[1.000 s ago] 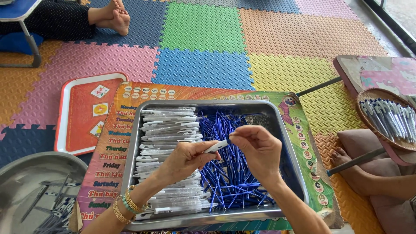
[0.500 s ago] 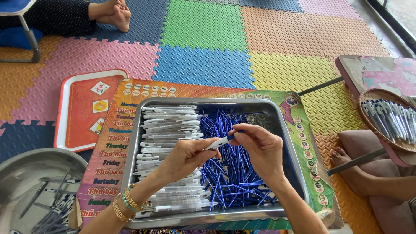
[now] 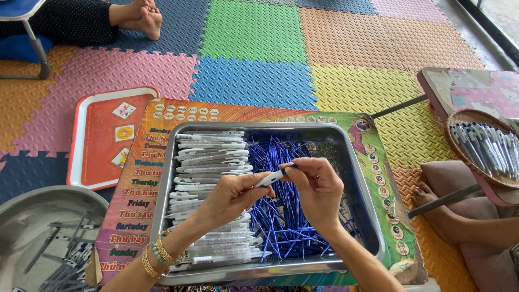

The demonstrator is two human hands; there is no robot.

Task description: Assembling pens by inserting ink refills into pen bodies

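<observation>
Seen from above, a person's two bare hands meet over a rectangular metal tray (image 3: 354, 216) that sits on a low surface (image 3: 378, 162) covered with a colourful printed chart. The left hand (image 3: 232, 197), with beaded and gold bracelets (image 3: 159, 254) on its wrist, is closed around a white pen barrel (image 3: 268, 178), gripping it between thumb and fingers so that it slants up toward the right. The right hand (image 3: 319, 189) is curled, its fingertips pinched on a thin blue refill (image 3: 289, 166) at the upper end of the barrel. Both hands hover just above the middle of the tray. Inside the tray, the left half holds a stack of white pen barrels (image 3: 208, 162) lying crosswise, and the right half holds a loose heap of blue refills (image 3: 281, 227). To the left lies a red tray with white rim (image 3: 102, 138), and at the lower left a round metal bowl (image 3: 32, 211) holding dark pen parts. At the right edge, a woven basket (image 3: 465, 151) of assembled pens rests on another small surface, with another person's bare foot (image 3: 432, 203) below it. Foam floor mats (image 3: 248, 59) in many colours cover the floor.
</observation>
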